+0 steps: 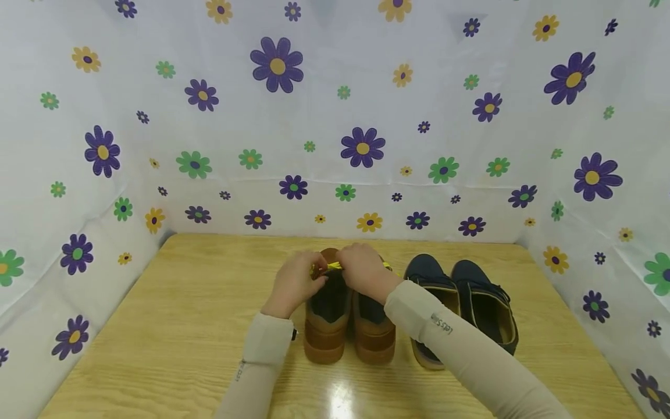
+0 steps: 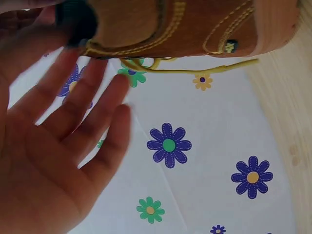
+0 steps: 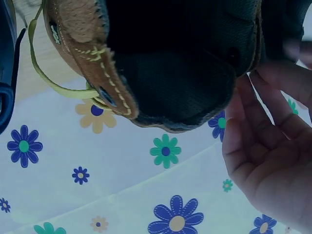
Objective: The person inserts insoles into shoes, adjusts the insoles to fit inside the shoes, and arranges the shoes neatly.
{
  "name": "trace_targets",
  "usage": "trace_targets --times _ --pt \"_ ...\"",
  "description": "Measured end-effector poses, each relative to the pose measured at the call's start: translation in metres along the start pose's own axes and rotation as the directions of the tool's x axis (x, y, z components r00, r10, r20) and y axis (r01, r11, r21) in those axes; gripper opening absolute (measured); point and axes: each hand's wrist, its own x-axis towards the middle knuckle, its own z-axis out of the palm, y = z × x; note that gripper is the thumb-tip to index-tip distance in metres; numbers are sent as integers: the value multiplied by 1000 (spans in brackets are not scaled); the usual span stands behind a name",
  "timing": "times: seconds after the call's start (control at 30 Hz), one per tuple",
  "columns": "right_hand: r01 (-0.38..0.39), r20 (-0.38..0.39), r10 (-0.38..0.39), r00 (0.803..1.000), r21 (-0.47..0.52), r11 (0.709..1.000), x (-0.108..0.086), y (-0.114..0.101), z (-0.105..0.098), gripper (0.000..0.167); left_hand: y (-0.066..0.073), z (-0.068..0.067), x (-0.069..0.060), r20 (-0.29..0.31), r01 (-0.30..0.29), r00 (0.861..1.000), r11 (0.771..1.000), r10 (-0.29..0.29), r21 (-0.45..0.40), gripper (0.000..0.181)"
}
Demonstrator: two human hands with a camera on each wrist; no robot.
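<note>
A pair of brown shoes [image 1: 324, 340] with dark lining and yellow laces stands heel towards me on the table. Over the front of the left shoe, both hands meet at a yellow shoelace [image 1: 334, 266]. My left hand [image 1: 294, 282] holds the lace near thumb and forefinger; its other fingers [image 2: 105, 139] extend loosely beside the shoe. My right hand [image 1: 366, 270] grips the lace from above, its fingertips largely hidden in the head view. In the right wrist view, its fingers bend beside the dark collar [image 3: 180, 87]. Another yellow lace end [image 2: 214, 69] hangs free.
Right of the brown pair, a pair of dark blue shoes [image 1: 426, 267] stands on the wooden table [image 1: 209, 302], partly behind my right forearm. A white flower-patterned cloth [image 1: 324, 116] closes off the back and both sides.
</note>
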Motion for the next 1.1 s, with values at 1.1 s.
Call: trace_targets --times 1.1 --pt "-149 83 128 988 350 925 -58 63 -18 23 1 15 4 -72 77 995 997 -75 25 26"
